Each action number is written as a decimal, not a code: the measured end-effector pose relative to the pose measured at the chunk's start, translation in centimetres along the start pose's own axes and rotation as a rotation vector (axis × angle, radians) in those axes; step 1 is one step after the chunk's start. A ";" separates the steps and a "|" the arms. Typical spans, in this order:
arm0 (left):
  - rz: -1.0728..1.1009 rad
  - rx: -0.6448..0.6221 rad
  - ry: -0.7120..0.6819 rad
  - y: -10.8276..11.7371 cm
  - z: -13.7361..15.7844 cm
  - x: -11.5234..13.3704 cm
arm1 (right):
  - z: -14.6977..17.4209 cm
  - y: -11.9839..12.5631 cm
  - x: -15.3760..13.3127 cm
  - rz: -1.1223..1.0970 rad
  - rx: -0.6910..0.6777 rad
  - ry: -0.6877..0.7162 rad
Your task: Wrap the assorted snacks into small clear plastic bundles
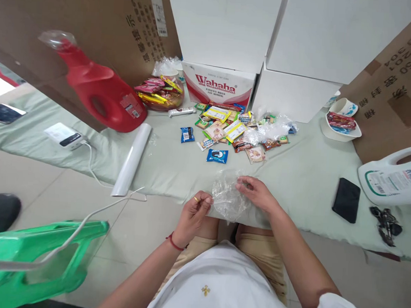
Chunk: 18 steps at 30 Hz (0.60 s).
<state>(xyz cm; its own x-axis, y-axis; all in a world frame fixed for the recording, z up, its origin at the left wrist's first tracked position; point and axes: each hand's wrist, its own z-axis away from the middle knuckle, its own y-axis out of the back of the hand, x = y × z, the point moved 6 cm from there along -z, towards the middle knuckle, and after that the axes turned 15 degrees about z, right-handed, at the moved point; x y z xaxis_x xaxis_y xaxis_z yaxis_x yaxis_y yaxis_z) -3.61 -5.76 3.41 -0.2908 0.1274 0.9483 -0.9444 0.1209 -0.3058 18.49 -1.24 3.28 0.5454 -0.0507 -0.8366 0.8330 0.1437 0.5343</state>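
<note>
Between my hands, at the front edge of the table, is a clear, crinkled plastic bag. My left hand pinches its left side between thumb and fingers. On the other side, my right hand grips the bag's upper right edge with closed fingertips. Just beyond lies a pile of wrapped snacks, with a blue snack packet nearest the bag. More crumpled clear plastic rests over the pile's right part.
A red jug, a bowl of snacks and a white roll stand or lie left. Rightward are a white bowl, a black phone and a white bottle. Boxes back the table; a cable crosses left.
</note>
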 end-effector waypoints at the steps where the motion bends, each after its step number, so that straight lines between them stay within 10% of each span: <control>1: -0.017 0.006 0.000 0.3 0.2 0.1 | -0.3 -0.2 -0.3 -0.016 -0.024 0.016; 13: -0.076 0.423 0.082 9.4 2.5 -0.4 | 0.6 4.1 2.0 -0.413 0.213 -0.331; 18: -0.205 0.312 -0.103 7.3 1.2 2.1 | 1.3 3.7 0.4 -0.343 0.173 -0.287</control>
<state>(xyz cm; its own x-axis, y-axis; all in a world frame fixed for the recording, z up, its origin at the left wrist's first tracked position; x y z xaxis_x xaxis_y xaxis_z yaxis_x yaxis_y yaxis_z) -11.33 -5.75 3.30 -0.0902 0.0302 0.9955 -0.9812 -0.1737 -0.0836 21.93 -2.00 5.11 0.2201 -0.3410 -0.9139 0.9593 -0.0945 0.2663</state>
